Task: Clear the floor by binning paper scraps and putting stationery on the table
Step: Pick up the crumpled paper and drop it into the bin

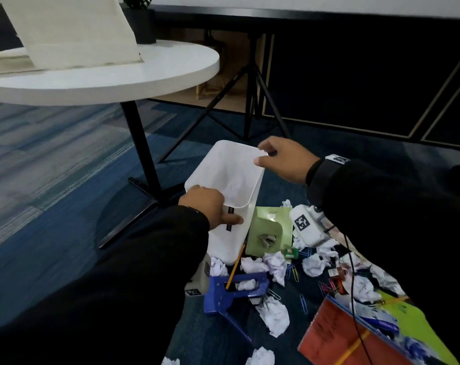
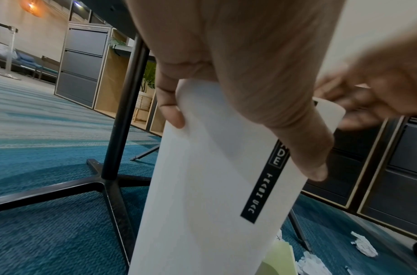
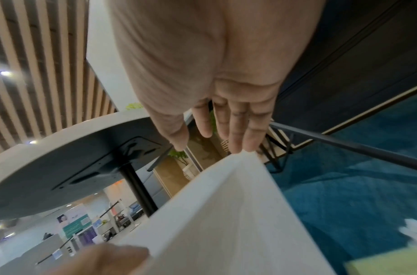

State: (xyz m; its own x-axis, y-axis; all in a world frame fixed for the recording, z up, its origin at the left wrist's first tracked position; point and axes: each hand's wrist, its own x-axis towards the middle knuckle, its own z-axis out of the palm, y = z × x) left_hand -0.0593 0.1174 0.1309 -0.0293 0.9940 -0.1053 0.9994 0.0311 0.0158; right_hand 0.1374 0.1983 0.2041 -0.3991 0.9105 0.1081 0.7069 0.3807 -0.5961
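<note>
A white plastic bin [image 1: 231, 180] stands tilted on the blue carpet beside the table's leg. My left hand [image 1: 208, 204] grips its near rim, thumb pressed on the outside by the black label [image 2: 264, 186]. My right hand [image 1: 279, 159] is at the far right corner of the rim, and its nearly straight fingertips [image 3: 247, 145] touch that corner. Crumpled paper scraps [image 1: 276, 316] lie on the floor in front of the bin among a blue stapler [image 1: 234, 291], a pencil [image 1: 235, 267], a green notebook [image 1: 271, 230] and coloured paper clips [image 1: 304, 304].
The round white table [image 1: 118, 75] stands to the left, with a cloth bag [image 1: 73, 30] and a plant pot on it. Its black cross base [image 1: 142, 191] lies just left of the bin. A black tripod [image 1: 250, 88] stands behind. An orange folder [image 1: 336, 335] lies at the lower right.
</note>
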